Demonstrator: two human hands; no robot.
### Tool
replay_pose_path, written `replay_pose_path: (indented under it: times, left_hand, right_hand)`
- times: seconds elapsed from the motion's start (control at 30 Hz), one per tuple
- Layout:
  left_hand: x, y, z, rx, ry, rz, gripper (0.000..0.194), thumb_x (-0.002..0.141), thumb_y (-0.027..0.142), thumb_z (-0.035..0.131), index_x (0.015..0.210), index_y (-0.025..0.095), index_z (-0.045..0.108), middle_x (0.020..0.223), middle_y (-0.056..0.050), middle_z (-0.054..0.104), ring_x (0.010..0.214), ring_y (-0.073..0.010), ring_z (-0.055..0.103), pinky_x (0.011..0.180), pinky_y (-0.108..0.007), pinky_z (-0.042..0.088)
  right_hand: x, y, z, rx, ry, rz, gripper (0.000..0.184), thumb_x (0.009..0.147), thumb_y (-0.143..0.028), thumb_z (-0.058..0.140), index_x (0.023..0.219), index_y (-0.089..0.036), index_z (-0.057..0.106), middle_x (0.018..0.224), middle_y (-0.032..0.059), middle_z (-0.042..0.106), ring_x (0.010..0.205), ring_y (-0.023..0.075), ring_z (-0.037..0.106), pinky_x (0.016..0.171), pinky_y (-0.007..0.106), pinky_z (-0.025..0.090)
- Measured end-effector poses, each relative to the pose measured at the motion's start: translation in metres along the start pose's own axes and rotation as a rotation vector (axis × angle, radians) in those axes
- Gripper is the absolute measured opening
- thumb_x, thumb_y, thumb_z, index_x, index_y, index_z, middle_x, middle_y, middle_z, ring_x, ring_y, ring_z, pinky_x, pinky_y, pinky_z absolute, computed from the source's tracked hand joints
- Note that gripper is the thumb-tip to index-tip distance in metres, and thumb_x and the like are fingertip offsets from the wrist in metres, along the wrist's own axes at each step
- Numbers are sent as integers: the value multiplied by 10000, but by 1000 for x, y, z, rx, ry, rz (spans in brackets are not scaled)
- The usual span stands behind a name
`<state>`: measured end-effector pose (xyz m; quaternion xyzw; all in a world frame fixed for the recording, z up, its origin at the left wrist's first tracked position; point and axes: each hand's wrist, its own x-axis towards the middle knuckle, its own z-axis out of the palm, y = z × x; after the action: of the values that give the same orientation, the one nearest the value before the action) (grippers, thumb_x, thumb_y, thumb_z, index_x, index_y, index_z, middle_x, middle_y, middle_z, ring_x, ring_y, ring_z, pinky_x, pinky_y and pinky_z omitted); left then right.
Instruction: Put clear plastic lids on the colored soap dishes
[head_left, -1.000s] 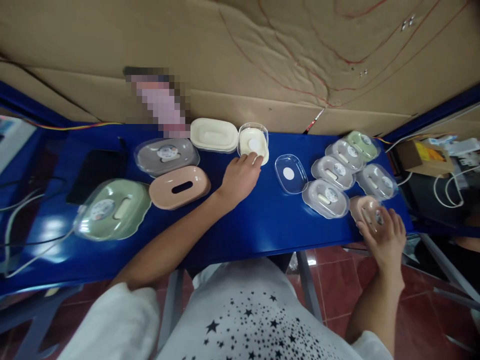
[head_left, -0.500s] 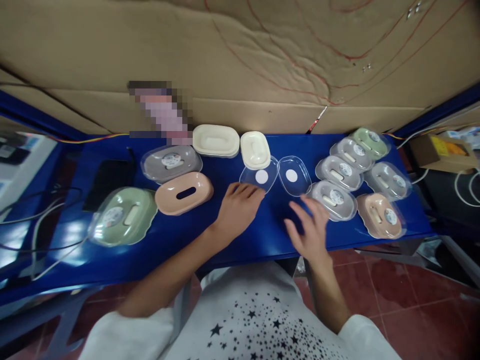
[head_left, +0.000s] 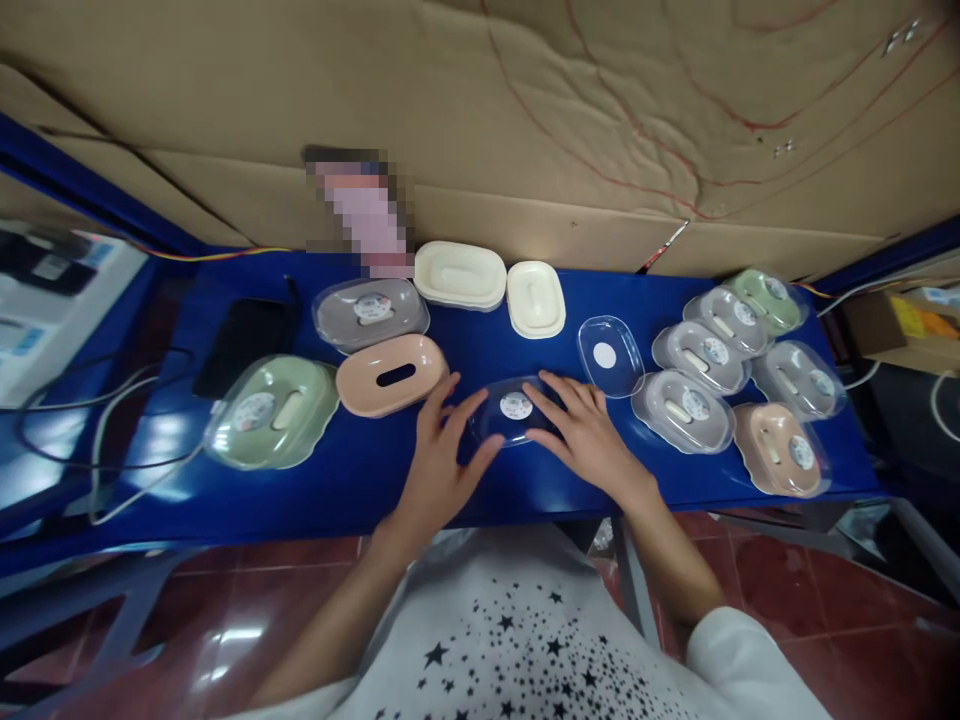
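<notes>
Handling the clear lid (head_left: 496, 406) seems the current step: it is lying near centre on the blue table (head_left: 517, 492), left hand (head_left: 441, 455) and right hand (head_left: 591, 434) framing its sides, fingers spread open. Lifting would call for pinching its rim.

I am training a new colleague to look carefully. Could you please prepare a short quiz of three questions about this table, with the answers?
1. Multiple choice: what lies between the left hand and the right hand?
a) a green box
b) a clear cover with a printed label
c) a black cable

2. True or false: the larger cream piece lies nearer the brown wall than the clear cover does.

3. Fill in: the uncovered piece with a dark slot is ____ in colour.

Key: 1 b; 2 true; 3 peach
</notes>
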<state>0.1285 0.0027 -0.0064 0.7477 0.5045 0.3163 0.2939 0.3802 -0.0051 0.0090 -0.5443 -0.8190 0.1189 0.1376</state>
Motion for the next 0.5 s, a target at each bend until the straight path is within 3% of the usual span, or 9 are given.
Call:
replay_pose_path:
  times: [0.1,0.23,0.37,0.5]
  left_hand:
    - [-6,-1,1,269,-120,157,611,1011,443,719,1562,304,495,1721,-184,385,1554,-418,446,1216,-660,434]
    - [-22,-8,-6,353,-153,177,496,1000,393,735,1442,250,563,1689,-212,428,1492,-427,523,1138,-645,522]
    - [-41,-13,-25,288,-163,177,364,1000,418,734,1281,234,593,1632,-198,503,1432,-410,584,1089,-633,581]
    - [-52,-18,-44,160,-168,219,374,1012,427,724,1300,255,560,1606,-174,536,1435,-367,592,1100,-608,598]
  right_hand:
    - [34,11,-3,-11,42,30,520,1153,-470,374,1618,-285,513,1641,107,546,1459,334,525,1177,565,460]
    - [62,15,4,-115,78,137,584,1153,-434,352,1675,-180,419,1649,165,531,1377,397,574,1122,609,480]
    - [35,6,8,-92,25,89,573,1147,-445,386,1673,-222,428,1501,178,627,1272,365,638,1068,570,535]
    - [-15,-3,6,14,17,56,465,1139,-358,444,1594,-326,534,1469,124,637,1291,332,630,1046,541,548]
